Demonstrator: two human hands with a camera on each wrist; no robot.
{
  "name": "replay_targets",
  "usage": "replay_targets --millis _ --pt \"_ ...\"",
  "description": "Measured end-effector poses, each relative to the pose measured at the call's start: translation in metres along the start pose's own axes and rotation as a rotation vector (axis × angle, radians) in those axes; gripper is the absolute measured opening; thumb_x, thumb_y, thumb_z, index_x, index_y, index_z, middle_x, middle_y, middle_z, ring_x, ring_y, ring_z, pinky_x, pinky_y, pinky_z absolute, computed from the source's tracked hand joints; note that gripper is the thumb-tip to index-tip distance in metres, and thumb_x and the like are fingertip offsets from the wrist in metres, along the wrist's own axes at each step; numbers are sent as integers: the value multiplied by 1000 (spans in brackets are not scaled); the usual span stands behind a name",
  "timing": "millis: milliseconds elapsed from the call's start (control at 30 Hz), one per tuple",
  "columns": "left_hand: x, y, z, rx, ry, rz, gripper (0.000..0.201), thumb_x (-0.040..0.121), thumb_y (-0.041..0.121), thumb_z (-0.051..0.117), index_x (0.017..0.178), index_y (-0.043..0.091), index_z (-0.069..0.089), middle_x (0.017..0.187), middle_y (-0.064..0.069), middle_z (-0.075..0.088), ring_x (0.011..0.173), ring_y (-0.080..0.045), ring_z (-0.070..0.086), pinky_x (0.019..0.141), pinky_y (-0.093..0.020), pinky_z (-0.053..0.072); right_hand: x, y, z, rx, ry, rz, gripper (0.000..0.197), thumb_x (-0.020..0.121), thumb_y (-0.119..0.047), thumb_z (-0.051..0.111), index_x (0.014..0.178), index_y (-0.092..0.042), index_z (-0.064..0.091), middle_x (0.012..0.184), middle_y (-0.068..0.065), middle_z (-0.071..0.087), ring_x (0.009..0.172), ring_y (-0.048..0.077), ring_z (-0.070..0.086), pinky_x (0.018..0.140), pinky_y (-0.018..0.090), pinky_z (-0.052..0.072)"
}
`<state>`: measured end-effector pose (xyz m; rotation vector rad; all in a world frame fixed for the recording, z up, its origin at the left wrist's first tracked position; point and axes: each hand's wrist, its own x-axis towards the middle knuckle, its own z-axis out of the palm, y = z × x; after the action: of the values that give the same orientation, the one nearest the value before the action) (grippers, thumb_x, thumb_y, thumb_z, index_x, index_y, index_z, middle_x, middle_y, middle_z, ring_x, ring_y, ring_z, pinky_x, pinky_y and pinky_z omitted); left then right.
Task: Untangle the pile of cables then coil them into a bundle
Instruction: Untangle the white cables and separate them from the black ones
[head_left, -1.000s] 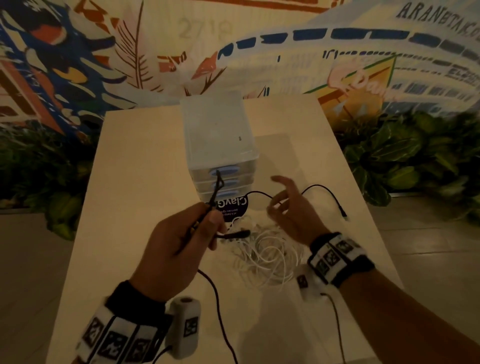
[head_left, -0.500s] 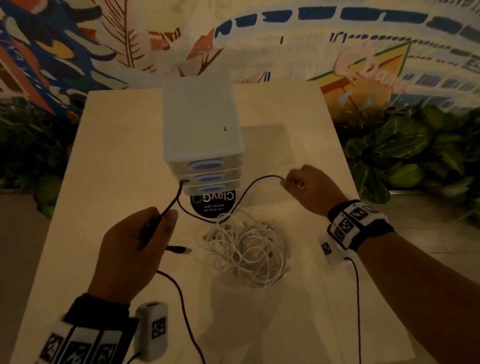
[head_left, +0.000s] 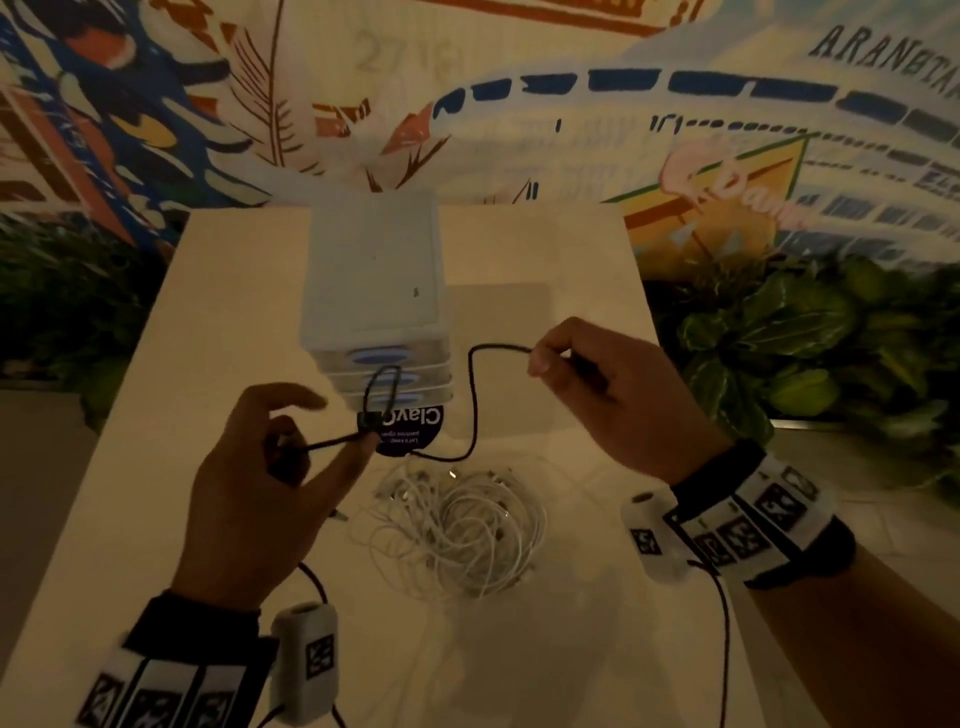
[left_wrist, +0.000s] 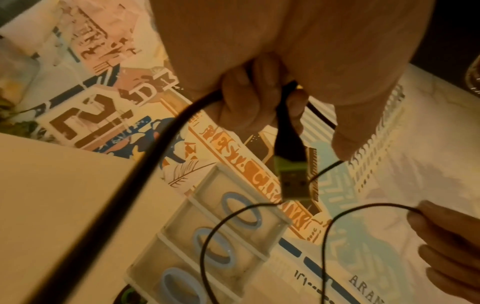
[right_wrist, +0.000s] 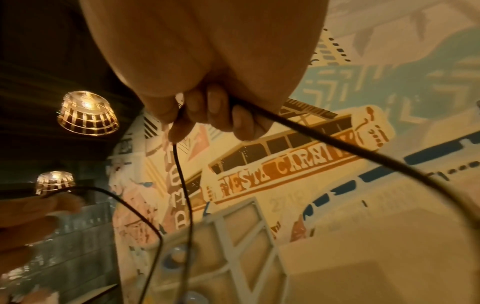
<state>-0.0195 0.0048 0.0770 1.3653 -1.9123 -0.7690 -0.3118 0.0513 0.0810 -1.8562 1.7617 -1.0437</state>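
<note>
A thin black cable (head_left: 474, 395) hangs between both hands above the table. My left hand (head_left: 270, 467) pinches it near a small loop (head_left: 382, 389); the left wrist view shows its USB plug (left_wrist: 292, 174) sticking out below the curled fingers. My right hand (head_left: 597, 384) grips the same cable (right_wrist: 182, 174) further along, fingers curled round it. From the right hand the cable drops to the table and sags back toward the left hand. A tangled pile of white cables (head_left: 457, 525) lies on the table between and below the hands.
A small white drawer unit (head_left: 374, 280) with blue handles stands behind the pile on the beige table (head_left: 218, 322). A dark round sticker (head_left: 410, 428) lies at its foot. Green plants (head_left: 779, 353) flank the table, and a painted wall rises behind.
My right hand has drawn back toward the left hand with the black cable. The left hand has formed a small loop in the cable. The white pile has not moved.
</note>
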Motion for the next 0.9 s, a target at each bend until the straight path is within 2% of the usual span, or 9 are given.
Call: replay_targets --millis 100,167,233,300,367,400,533,733,900 --pt "-2 17 -4 8 -101 128 71 70 47 79 133 37 48 56 -2 43 50 -20 43 45 -24 34 -8 -31 13 -12 -94 -89 18 103 -32 55 96 -19 64 61 -9 48 54 12 46 52 19 32" --pt "-5 25 -2 49 -203 227 75 76 49 77 142 38 44 59 8 49 46 -10 43 45 -13 31 -16 -49 27 -51 -103 -151 12 103 -28 56 98 -20 63 68 -18 45 61 4 46 58 14 30" --pt "-6 21 1 121 -264 315 46 87 56 66 129 46 51 65 25 55 48 -1 47 47 -9 32 -24 -63 44 -42 -111 -168 8 101 -23 57 101 -18 62 75 -22 43 68 -3 45 62 11 30" --pt "-7 9 -2 146 -302 315 21 89 63 50 103 47 55 61 16 58 50 -4 52 45 -16 36 -27 -75 62 -11 -104 -169 9 99 -18 58 106 -17 63 84 -23 46 75 -7 47 67 10 33" --pt "-11 -9 -11 110 -310 278 22 92 59 45 88 40 55 58 5 56 50 -12 54 44 -31 41 -28 -84 75 28 -122 -162 20 100 -16 57 119 -19 64 96 -21 59 83 -3 56 71 13 42" --pt "-13 -17 -18 96 -300 262 18 94 54 48 83 41 53 58 5 55 49 -13 53 43 -28 39 -30 -85 81 43 -144 -149 24 102 -17 56 125 -23 62 102 -17 65 85 2 61 72 20 48" --pt "-15 -43 -53 -57 -241 164 23 98 33 58 76 27 55 61 -4 51 48 -16 43 45 -24 28 -52 -67 104 -94 -157 38 19 104 -33 53 122 -38 59 82 -9 69 69 13 64 63 40 51" --pt "-19 -65 -94 -166 -168 100 42 95 42 53 74 6 52 53 -7 36 46 -10 32 43 -18 24 -113 -49 104 -135 -70 198 35 102 -53 36 92 -37 65 86 -17 65 82 5 62 74 24 48" --pt "-31 -83 -96 -54 -193 76 36 98 36 56 70 14 52 55 -10 46 47 -15 44 42 -13 32 -129 -57 88 -96 -120 367 39 96 -59 40 84 -28 60 65 -9 55 57 7 51 56 17 38"
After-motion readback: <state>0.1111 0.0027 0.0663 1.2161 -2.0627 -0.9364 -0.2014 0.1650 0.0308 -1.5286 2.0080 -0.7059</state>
